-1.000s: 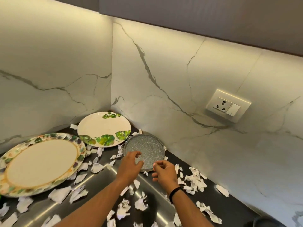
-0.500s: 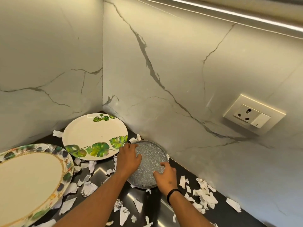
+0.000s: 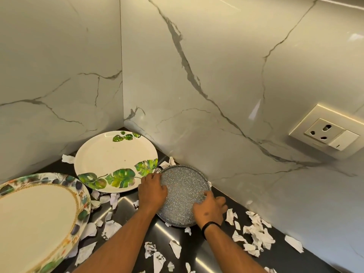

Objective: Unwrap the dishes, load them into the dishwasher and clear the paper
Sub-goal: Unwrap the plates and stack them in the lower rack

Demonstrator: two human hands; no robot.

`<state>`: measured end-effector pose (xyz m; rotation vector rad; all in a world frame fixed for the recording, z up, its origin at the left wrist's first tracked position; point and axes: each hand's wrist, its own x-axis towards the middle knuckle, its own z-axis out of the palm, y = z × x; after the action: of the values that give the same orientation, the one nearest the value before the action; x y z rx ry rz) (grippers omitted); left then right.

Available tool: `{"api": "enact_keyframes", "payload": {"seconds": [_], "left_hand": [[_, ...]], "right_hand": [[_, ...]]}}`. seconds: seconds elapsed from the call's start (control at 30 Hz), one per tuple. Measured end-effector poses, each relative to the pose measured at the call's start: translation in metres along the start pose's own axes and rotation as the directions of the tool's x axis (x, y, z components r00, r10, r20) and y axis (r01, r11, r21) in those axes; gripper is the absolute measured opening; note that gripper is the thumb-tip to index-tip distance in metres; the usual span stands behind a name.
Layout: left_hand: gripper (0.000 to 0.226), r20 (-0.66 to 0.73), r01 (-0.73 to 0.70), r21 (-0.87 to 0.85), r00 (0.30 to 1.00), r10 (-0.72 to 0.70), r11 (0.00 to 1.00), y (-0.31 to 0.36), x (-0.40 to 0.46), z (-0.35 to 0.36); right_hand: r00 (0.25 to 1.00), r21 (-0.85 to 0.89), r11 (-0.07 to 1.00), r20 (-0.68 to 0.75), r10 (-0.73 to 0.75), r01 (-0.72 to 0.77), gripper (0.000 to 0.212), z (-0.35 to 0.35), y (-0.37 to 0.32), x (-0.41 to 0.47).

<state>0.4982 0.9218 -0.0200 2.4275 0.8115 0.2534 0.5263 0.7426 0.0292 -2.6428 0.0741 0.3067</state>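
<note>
Both hands now down on the grey plate (image 3: 184, 194), against hovering over it a second back: left hand (image 3: 152, 191) curled over the left rim, right hand (image 3: 209, 208) gripping the right rim. Lies flat on the dark counter (image 3: 197, 251), just beside the leaf plate (image 3: 116, 161), near the wall. Seemingly bare of paper, so probably ready for lifting to the dishwasher. Many scraps (image 3: 256, 236) strewn around, yet to be cleared.

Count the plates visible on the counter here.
3: the floral-rimmed plate at left, the leaf-print plate in the corner, the speckled grey plate under both hands.
</note>
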Motion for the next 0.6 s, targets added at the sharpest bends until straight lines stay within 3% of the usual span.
{"api": "enact_keyframes", "payload": {"seconds": [0.13, 0.33, 0.43, 0.6], "left_hand": [[0.045, -0.026, 0.041, -0.085, 0.999, -0.043, 0.996, 0.008, 0.000, 0.001], [0.043, -0.044, 0.032, -0.222, 0.998, -0.043, 0.975, 0.019, 0.002, -0.004], [0.046, -0.021, -0.009, -0.326, 1.000, 0.002, 0.945, 0.030, -0.003, -0.008], [0.047, 0.052, -0.027, -0.232, 0.998, 0.040, 0.972, 0.032, -0.020, -0.005]], "right_hand": [[0.994, 0.095, 0.993, 0.085, 0.067, -0.075, 0.047, 0.001, 0.001, 0.007], [0.993, 0.244, 0.963, 0.017, 0.115, -0.115, 0.040, 0.000, 0.002, 0.005], [0.998, 0.243, 0.968, 0.014, 0.062, -0.063, 0.039, -0.002, -0.004, 0.000], [0.997, 0.382, 0.921, 0.013, 0.079, -0.078, 0.033, -0.003, -0.014, -0.012]]}}
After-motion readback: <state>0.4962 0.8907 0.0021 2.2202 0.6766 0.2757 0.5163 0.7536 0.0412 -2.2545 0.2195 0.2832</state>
